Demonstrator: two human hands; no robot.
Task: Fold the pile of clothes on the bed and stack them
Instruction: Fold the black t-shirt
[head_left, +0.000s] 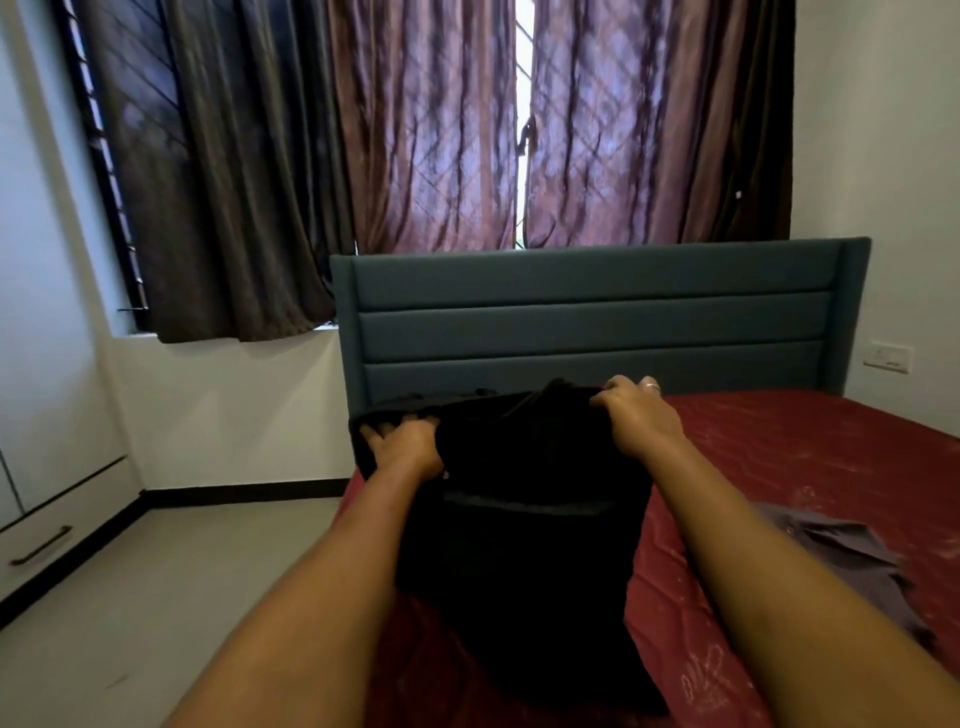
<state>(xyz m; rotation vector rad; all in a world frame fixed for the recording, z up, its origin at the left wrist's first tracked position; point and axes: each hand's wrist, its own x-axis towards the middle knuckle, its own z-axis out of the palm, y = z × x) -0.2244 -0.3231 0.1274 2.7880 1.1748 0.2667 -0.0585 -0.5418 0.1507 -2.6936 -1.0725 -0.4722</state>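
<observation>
Garment: black garment (519, 519) held up in the air, in front of the headboard (587, 322); top edge level w/ its lowest panel, rest hangs down over the mattress (779, 467).
L hand: left hand (410, 447) grips the top-left edge, fingers curled round a bunch of cloth; sits below the headboard's left end.
R hand: right hand (641, 415) grips the top-right edge, fingers curled over the fabric; a bit higher than the left, nearer the headboard's middle. Ring (651, 385) on one finger.
Bed: red mattress runs out from the headboard's foot toward the person.
Other clothes: grey garment (841, 551) lies crumpled on the mattress, well away from the headboard, on its right-end side.
Curtains: curtains (426, 130) hang behind & above the headboard, thin daylight gap betw. them.
Wall: switch plate (889, 357) just right of the headboard.
Storage: drawer unit (41, 540) well left of the headboard, across the floor.
</observation>
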